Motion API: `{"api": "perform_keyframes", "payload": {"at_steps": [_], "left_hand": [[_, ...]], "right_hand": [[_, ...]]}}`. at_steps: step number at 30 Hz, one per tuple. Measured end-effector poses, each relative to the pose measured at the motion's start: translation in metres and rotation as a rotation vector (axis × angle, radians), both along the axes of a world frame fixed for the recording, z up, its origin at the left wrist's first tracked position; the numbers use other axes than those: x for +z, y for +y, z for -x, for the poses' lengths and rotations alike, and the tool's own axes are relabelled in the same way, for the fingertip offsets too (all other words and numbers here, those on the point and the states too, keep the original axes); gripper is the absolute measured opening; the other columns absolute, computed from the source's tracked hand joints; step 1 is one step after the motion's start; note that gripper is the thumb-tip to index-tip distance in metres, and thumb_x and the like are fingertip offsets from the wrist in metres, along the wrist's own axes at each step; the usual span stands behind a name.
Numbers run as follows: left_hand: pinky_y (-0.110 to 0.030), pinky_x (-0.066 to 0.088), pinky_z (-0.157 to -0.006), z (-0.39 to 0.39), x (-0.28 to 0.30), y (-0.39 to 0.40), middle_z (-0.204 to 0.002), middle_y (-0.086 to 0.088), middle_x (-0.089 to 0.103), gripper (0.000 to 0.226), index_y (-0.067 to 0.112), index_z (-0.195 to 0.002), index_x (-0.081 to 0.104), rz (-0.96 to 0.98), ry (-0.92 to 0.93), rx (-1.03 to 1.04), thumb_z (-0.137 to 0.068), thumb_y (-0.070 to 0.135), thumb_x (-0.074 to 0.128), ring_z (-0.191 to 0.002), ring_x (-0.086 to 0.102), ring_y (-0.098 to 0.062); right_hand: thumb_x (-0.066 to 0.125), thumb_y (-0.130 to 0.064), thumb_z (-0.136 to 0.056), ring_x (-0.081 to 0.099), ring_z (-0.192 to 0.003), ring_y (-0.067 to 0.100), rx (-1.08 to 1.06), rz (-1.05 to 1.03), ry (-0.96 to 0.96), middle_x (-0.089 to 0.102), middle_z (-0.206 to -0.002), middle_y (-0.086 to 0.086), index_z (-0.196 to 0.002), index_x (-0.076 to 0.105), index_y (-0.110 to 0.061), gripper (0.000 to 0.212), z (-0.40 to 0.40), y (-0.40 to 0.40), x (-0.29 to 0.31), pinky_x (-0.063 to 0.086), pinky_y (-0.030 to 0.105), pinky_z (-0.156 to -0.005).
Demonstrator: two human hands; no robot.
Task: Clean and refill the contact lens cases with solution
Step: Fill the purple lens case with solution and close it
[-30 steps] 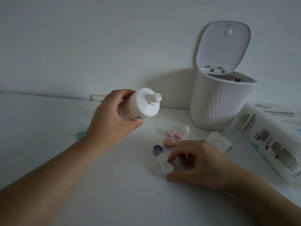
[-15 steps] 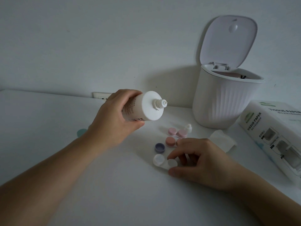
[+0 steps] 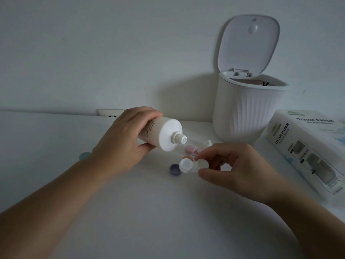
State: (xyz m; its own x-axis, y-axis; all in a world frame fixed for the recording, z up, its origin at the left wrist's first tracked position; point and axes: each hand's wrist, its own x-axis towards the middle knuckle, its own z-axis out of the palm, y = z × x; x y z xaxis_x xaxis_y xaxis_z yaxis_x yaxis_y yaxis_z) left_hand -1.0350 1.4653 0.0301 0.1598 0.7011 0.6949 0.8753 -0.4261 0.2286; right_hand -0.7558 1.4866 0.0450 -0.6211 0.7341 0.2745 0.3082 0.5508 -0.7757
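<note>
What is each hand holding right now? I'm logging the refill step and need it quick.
Left hand: closed around the solution bottle, nozzle tilted toward the case.
Right hand: fingertips pinching the white lens case.

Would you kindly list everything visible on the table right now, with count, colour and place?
solution bottle: one, white, uncapped, tilted nozzle-down in the left hand
lens case: one, white, open, pinched by the right hand
purple cap: one, left of the lens case
pink caps: at least two, behind the lens case
bin: one, white, lid up, back right
tissue paper pack: one, white, far right
teal cap: one, partly hidden behind the left wrist
left hand: holding the bottle
right hand: holding the case
</note>
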Motion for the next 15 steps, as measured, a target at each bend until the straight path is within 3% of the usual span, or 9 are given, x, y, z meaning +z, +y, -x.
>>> {"api": "perform_keyframes", "payload": {"at_steps": [2, 8, 12, 15], "left_hand": [[-0.036, 0.043, -0.105, -0.0017, -0.0006, 0.0007, -0.133, -0.002, 0.059, 0.068, 0.011, -0.13, 0.059, 0.007, 0.03, -0.003, -0.07, 0.008, 0.089, -0.124, 0.054, -0.023], [-0.034, 0.042, -0.105, -0.0063, -0.0002, -0.0005, -0.133, -0.003, 0.059, 0.066, 0.01, -0.13, 0.059, 0.0, 0.085, -0.011, -0.071, 0.008, 0.088, -0.123, 0.054, -0.023], [-0.033, 0.04, -0.106, -0.0079, 0.0, -0.0004, -0.134, -0.003, 0.058, 0.066, 0.009, -0.131, 0.059, 0.002, 0.107, -0.01, -0.071, 0.005, 0.087, -0.123, 0.054, -0.024], [-0.033, 0.039, -0.107, -0.0083, 0.0001, -0.0008, -0.134, -0.003, 0.058, 0.067, 0.01, -0.13, 0.059, -0.002, 0.121, -0.011, -0.07, 0.001, 0.086, -0.124, 0.053, -0.025]], "right_hand": [[0.082, -0.011, -0.078, 0.064, -0.067, -0.002, -0.037, 0.002, 0.02, 0.07, -0.077, -0.029, -0.092, 0.078, -0.029, 0.024, 0.0002, 0.0014, -0.0004, 0.054, 0.02, -0.071], [0.081, -0.009, -0.079, 0.06, -0.063, 0.0, -0.057, 0.042, 0.062, 0.07, -0.074, -0.027, -0.093, 0.078, -0.023, 0.02, 0.0006, 0.0048, -0.0024, 0.049, 0.012, -0.066], [0.081, -0.013, -0.079, 0.057, -0.063, 0.007, -0.065, 0.043, 0.065, 0.068, -0.076, 0.006, -0.09, 0.078, -0.031, 0.022, 0.0006, 0.0046, -0.0024, 0.05, 0.023, -0.065], [0.081, -0.015, -0.078, 0.056, -0.063, 0.01, -0.065, 0.047, 0.074, 0.067, -0.079, 0.014, -0.089, 0.078, -0.035, 0.023, 0.0013, 0.0037, -0.0015, 0.05, 0.024, -0.064]]}}
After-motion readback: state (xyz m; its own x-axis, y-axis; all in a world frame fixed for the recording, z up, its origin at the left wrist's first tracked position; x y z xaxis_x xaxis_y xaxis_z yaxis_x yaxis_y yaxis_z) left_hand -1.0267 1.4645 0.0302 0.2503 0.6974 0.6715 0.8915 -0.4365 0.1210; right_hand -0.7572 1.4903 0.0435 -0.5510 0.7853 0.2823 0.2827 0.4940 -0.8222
